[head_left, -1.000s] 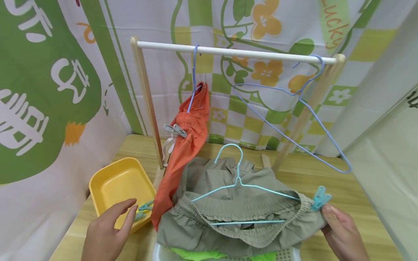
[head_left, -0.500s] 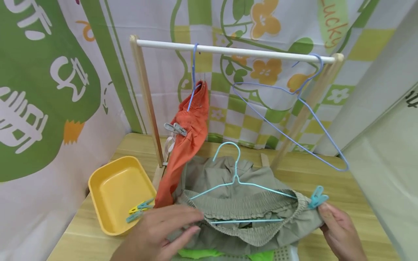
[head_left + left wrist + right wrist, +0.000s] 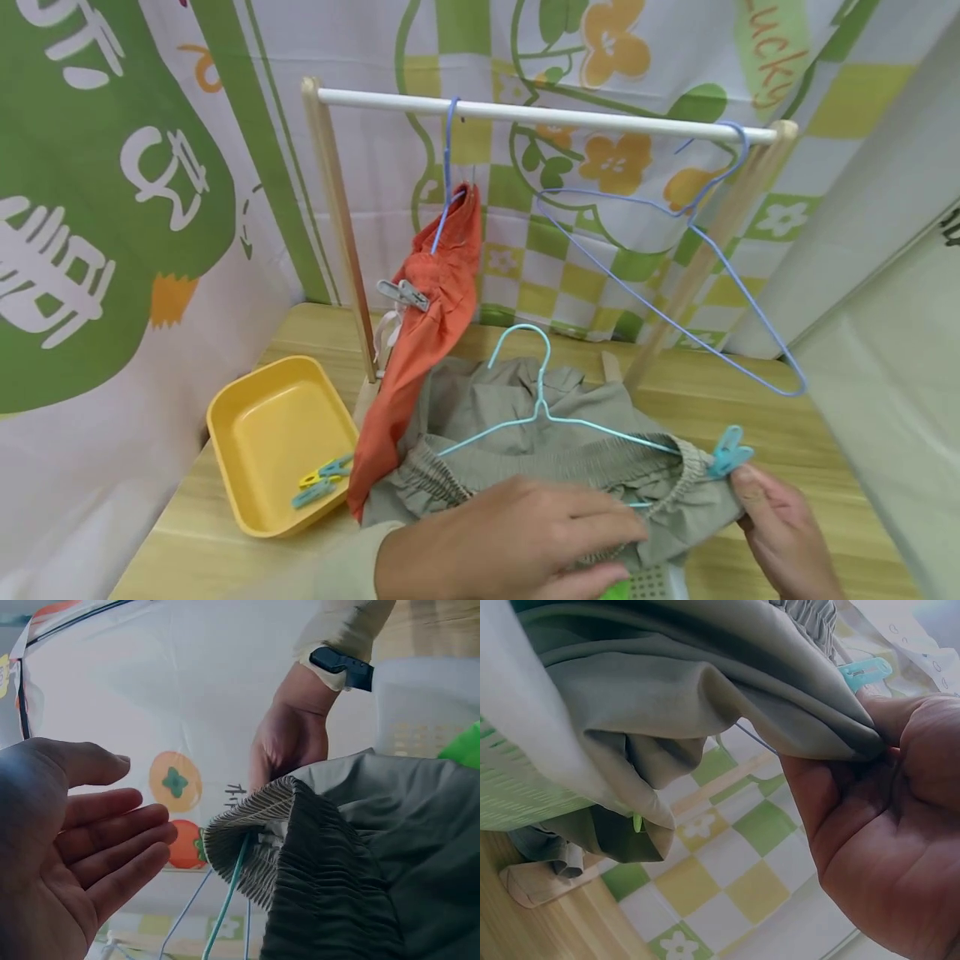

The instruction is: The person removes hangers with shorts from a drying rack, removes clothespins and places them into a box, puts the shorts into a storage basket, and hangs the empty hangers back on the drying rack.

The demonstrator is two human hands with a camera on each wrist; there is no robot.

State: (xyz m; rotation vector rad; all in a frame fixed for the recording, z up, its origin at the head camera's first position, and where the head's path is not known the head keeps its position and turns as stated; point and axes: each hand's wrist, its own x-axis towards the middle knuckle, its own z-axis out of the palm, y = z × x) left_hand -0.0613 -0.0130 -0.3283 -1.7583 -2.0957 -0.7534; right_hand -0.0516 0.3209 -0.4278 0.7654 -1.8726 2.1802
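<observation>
Patterned cloth (image 3: 517,50) is hung behind the white-barred rack (image 3: 600,119). On the rack an orange garment (image 3: 442,308) is already hung and pegged. Before it a grey-green garment (image 3: 570,458) is laid, crumpled, its elastic waist gathered; it is threaded with a turquoise hanger (image 3: 540,409) and pegged on one side only. Apparently a second pegging and the hanging are left. Beside the turquoise peg (image 3: 729,452) the cloth edge is pinched by the right hand (image 3: 783,529); nothing is held by the left hand (image 3: 525,533), its fingers loosely extended (spare pegs (image 3: 322,482) are kept in the yellow basin (image 3: 258,433), front-left of the rack).
</observation>
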